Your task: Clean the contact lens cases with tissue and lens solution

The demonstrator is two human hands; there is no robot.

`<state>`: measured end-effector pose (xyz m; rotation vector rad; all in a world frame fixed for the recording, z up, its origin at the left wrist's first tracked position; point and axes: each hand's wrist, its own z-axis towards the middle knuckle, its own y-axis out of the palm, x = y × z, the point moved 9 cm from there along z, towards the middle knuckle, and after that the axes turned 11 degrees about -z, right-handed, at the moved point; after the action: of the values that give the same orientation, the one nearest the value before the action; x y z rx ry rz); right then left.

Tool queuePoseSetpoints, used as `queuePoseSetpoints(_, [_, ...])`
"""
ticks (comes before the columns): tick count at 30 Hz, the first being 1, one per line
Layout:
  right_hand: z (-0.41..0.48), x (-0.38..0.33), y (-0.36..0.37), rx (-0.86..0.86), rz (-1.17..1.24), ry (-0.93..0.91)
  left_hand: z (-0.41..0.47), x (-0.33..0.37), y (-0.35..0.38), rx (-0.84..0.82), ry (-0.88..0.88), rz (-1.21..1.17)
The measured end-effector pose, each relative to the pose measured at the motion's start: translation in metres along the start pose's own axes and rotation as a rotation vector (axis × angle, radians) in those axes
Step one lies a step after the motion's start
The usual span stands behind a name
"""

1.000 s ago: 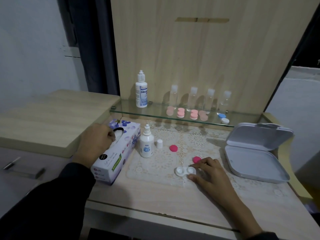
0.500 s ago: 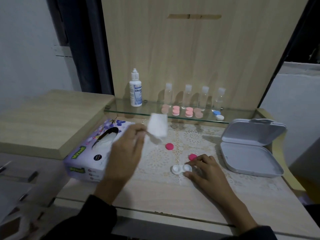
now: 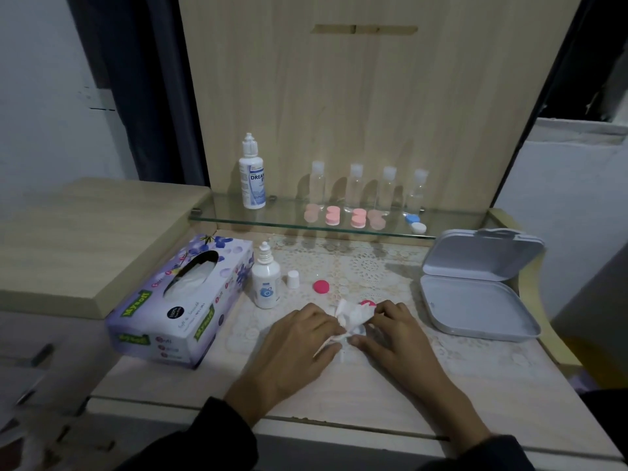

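Observation:
A crumpled white tissue (image 3: 351,317) lies over the white lens case (image 3: 359,331) on the lace mat, hiding most of it. My left hand (image 3: 299,341) grips the tissue and pushes it down onto the case. My right hand (image 3: 394,331) holds the case from the right side with thumb and fingers. One pink cap (image 3: 321,287) lies loose behind them; a second pink cap (image 3: 367,303) peeks out behind the tissue. The small solution bottle (image 3: 265,282) stands uncapped, its white cap (image 3: 293,279) beside it.
A purple tissue box (image 3: 183,300) lies at the left. An open grey hinged box (image 3: 475,294) sits at the right. A glass shelf (image 3: 238,215) behind carries a larger solution bottle (image 3: 252,175), several clear bottles and several pink and blue lens cases.
My left hand pulled a tissue from the box, carried it right and brought it down onto the lens case. My right hand stayed on the case.

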<state>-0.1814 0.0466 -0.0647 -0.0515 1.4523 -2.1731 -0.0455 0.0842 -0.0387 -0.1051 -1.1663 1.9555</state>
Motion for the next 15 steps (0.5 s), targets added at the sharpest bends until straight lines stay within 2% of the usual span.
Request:
queuePoseSetpoints(5, [0.001, -0.002, -0.001, 0.005, 0.014, -0.001, 0.003, 0.000, 0.007, -0.053, -0.043, 0.061])
queuePoseSetpoints(12, [0.002, -0.002, 0.000, -0.009, 0.032, 0.016, 0.007, -0.020, 0.013, -0.041, -0.220, -0.159])
queuePoseSetpoints(15, [0.002, -0.002, 0.000, -0.003, 0.029, 0.010, 0.004, -0.034, 0.019, -0.032, -0.335, -0.397])
